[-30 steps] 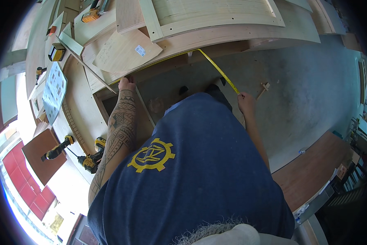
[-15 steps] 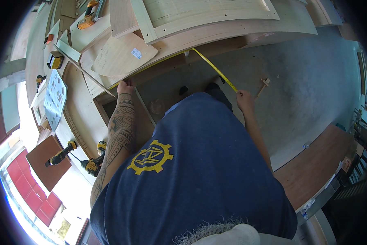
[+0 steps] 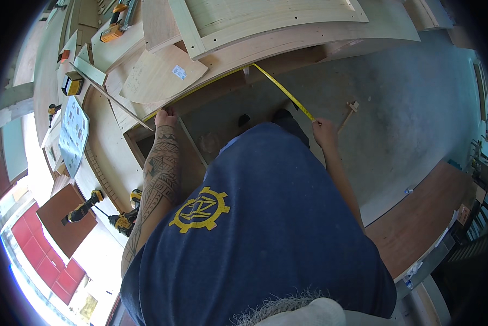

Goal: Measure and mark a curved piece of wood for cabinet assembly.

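Twice gripped: yellow tape (image 3: 279, 87). Apparently pinched by fingers of left hand (image 3: 165, 117) at front edge of counter (image 3: 287, 44); closed tightly in right hand (image 3: 324, 132), out above floor (image 3: 396, 92). Cannot tell whether case or blade in right hand. Done: drawn out, laid along edge from left hand as far as a sharp bend. Judged partway: not yet released, right stretch slanting away from counter. Pencil mark: none made out.

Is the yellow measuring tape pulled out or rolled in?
Pulled out: the yellow measuring tape runs along the edge of the pale wooden board, then bends toward the right hand.
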A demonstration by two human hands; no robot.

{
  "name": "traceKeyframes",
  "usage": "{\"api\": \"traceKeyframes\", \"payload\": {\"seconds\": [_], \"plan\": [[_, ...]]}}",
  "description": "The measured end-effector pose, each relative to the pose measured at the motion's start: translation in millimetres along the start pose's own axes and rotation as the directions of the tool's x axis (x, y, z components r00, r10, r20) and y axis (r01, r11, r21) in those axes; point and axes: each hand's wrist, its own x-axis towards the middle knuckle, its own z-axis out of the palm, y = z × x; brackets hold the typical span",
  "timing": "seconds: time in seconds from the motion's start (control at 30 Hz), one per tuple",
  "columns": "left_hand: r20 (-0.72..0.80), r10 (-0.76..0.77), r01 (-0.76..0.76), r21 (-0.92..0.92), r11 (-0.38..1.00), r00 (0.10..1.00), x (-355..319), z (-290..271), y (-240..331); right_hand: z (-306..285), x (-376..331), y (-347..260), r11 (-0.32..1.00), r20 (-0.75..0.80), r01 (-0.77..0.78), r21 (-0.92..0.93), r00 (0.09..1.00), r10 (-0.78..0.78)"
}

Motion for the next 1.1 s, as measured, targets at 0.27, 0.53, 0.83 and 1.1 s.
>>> {"api": "traceKeyframes", "payload": {"seconds": [0.27,0.53,0.83,1.1], "plan": [[0.023,-0.021,0.022,-0.013,1.0,1.0,17.6,-6.6,-0.1,0.8,0.6,0.6,1.0,-0.016,0.005,0.003,1.0,-0.004],[0.027,-0.041,0.042,-0.048,0.998,0.999,25.8,-5.6,0.0,4.4,1.2,3.2,1.0,-0.017,-0.012,0.012,1.0,0.012],[-0.015,-0.025,0.025,-0.022,0.999,1.0,18.1,-2.9,0.0,8.0,2.8,6.0,1.0,-0.044,0.026,-0.002,0.999,-0.026],[-0.027,-0.029,0.028,-0.041,0.999,0.999,9.5,-0.8,1.5,7.2,4.1,5.2,1.0,-0.021,0.024,0.005,1.0,-0.024]]}}
